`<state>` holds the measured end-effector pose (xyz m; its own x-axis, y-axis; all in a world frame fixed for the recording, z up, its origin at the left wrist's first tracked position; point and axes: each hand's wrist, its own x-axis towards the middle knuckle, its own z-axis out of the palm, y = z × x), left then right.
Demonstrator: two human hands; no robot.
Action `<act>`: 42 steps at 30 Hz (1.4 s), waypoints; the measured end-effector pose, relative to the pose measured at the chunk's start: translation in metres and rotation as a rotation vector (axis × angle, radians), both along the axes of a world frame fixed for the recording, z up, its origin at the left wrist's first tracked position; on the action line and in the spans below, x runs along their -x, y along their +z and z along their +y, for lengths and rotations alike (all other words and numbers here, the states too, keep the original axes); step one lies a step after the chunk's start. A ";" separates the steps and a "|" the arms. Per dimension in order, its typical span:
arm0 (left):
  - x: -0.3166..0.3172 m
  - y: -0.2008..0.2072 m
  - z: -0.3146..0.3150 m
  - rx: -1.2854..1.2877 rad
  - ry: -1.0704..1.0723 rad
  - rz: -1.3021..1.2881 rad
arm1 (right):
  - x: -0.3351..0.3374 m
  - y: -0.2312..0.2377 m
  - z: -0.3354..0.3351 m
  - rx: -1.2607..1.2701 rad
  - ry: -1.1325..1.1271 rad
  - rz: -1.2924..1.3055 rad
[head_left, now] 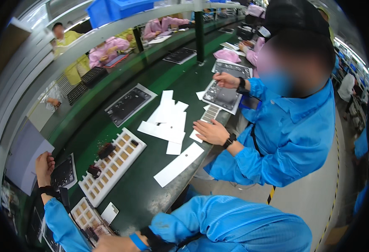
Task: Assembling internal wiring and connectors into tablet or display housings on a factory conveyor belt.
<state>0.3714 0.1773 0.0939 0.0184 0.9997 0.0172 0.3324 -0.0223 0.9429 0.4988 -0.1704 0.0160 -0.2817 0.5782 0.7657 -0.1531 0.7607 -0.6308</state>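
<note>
My left hand is raised at the left with its fingers curled together. What it holds, if anything, is too small to make out. A black panel on a white sheet lies just right of that hand, and a pale grey sheet is on its other side. My right hand is at the lower edge, partly cut off with its fingers hidden. It is nearest to a small white tray with tan compartments and some dark parts. A small white card lies beside this tray.
A longer white compartment tray with dark parts stands ahead. White paper strips are scattered beyond it, near another black panel. On the right, a co-worker in blue works over a panel. Metal rails run along the left.
</note>
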 end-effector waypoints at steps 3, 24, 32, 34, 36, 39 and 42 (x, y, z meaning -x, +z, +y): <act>0.051 -0.009 -0.001 -0.228 0.158 0.478 | -0.012 0.019 -0.035 0.002 0.210 -0.069; -0.268 -0.056 -0.373 -0.706 -0.990 0.052 | -0.297 -0.034 0.161 0.051 -1.302 -1.310; -0.209 -0.055 -0.429 -0.393 -1.435 -0.364 | -0.318 -0.031 0.148 0.185 -1.387 -1.172; -0.206 -0.070 -0.415 -0.148 -1.339 -0.327 | -0.308 -0.018 0.148 0.189 -1.404 -1.090; -0.220 -0.091 -0.394 0.356 -1.166 -0.355 | -0.299 -0.009 0.147 0.176 -1.520 -0.811; -0.240 -0.101 -0.377 0.723 -1.191 -0.437 | -0.287 -0.006 0.152 -0.026 -1.444 -0.808; -0.241 -0.117 -0.390 0.616 -1.176 -0.463 | -0.268 0.004 0.157 -0.012 -1.403 -0.849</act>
<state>0.6124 -0.2126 -0.0227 0.9510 0.2532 -0.1773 0.0693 0.3844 0.9206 0.7668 -0.0139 0.0195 0.1104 0.7242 0.6806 0.9867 0.0022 -0.1624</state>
